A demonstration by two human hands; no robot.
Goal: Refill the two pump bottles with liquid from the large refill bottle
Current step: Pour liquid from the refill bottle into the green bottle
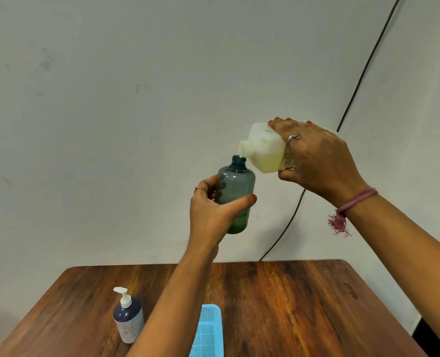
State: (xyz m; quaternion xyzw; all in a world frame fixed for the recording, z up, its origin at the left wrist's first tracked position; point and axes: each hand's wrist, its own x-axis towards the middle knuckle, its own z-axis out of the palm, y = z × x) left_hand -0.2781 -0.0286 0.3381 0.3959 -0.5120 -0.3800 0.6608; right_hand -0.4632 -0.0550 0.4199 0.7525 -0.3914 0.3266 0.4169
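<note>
My left hand point(212, 210) grips a translucent grey-blue bottle point(235, 186) with its pump off, held upright in the air above the table. A little greenish liquid sits at its bottom. My right hand point(314, 161) holds the large white refill bottle point(262, 148) tilted sideways, its open spout right over the grey-blue bottle's neck. Yellowish liquid shows inside the refill bottle. A second pump bottle point(128, 318), dark purple with a white pump head, stands on the table at the lower left.
A wooden table point(291, 305) fills the lower part of the view. A light blue mesh tray point(208, 333) lies at its front centre. A black cable point(363, 73) runs down the white wall behind.
</note>
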